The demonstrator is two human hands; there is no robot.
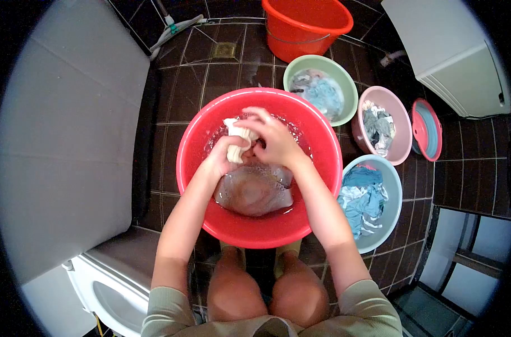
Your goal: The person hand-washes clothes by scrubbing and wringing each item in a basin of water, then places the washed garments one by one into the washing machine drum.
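Over the large red basin (194, 191), my left hand (224, 154) is closed around a small cream ribbed cloth (236, 153); its exact kind I cannot make out. My right hand (278, 141) is beside it, with fingers apart and partly stretched over the cloth's upper right side. Whether those fingertips touch the cloth is hard to tell. Below both hands, a greyish-brown wet cloth (254, 191) bulges out of the water in the basin. Bubbles show along the water's edge.
Right of the basin stand a green tub (350, 92) with soapy laundry, a pink tub (402, 132) with grey and white clothes, and a light-blue tub (395, 196) with blue clothes. A red bucket (300, 42), a collapsible basin (429, 132) and a floor drain (224, 50) lie farther out.
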